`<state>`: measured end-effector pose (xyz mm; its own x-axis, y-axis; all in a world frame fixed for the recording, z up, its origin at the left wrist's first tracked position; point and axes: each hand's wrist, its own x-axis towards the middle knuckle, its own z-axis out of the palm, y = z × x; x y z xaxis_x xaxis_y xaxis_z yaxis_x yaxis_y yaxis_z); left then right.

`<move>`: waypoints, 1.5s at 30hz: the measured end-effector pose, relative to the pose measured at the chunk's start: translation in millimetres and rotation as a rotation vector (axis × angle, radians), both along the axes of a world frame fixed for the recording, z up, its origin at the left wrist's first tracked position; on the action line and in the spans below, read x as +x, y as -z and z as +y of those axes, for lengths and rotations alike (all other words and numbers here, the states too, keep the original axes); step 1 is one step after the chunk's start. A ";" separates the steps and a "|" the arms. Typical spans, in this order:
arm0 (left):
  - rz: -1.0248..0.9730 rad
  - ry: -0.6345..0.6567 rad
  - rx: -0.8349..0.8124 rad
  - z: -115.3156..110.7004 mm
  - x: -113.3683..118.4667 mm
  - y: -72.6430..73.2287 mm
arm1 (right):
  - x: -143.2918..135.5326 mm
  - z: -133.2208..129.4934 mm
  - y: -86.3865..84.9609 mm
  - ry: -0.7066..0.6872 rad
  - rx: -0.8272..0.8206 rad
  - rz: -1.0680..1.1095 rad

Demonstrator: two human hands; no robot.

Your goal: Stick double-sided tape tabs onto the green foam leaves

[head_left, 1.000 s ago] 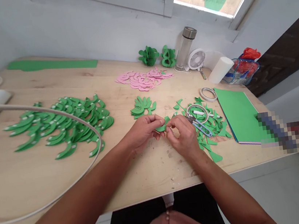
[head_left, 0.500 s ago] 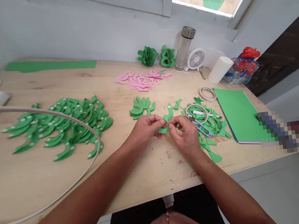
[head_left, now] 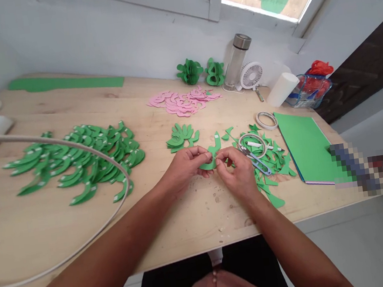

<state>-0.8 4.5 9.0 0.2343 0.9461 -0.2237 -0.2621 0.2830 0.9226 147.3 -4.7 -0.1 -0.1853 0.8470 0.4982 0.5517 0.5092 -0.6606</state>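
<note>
Between my two hands is a curved green paper piece [head_left: 214, 147] with a small white patch near its upper end. My left hand [head_left: 190, 163] pinches its left part between thumb and fingers. The fingers of my right hand [head_left: 234, 166] are pinched together at its right edge. Just behind my left hand lies a small group of green paper cutouts [head_left: 179, 137]. Beside my right hand, green scraps [head_left: 280, 162] lie under blue-handled scissors [head_left: 260, 164], a tape roll [head_left: 262, 137] and a white pen [head_left: 254, 144].
A large pile of green cutouts [head_left: 84, 160] lies left, crossed by a white cable [head_left: 107, 159]. Pink cutouts [head_left: 182, 103], a glass bottle [head_left: 235, 64] and a small fan [head_left: 250, 75] are at the back. Green sheets [head_left: 310, 149] lie right.
The green piece between my fingers has tilted slightly, showing more of its flat face. Both hands stay almost where they were.
</note>
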 end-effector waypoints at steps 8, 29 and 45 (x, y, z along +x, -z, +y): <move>0.059 0.008 0.022 3.2 -1.3 4.8 | 0.2 0.8 -0.6 0.008 -0.067 0.029; 0.146 -0.025 0.084 5.5 -4.9 5.5 | 1.9 3.7 -0.5 0.003 -0.315 0.148; 0.237 0.015 0.133 4.7 -5.6 2.3 | 2.0 4.5 3.3 0.027 -0.356 0.139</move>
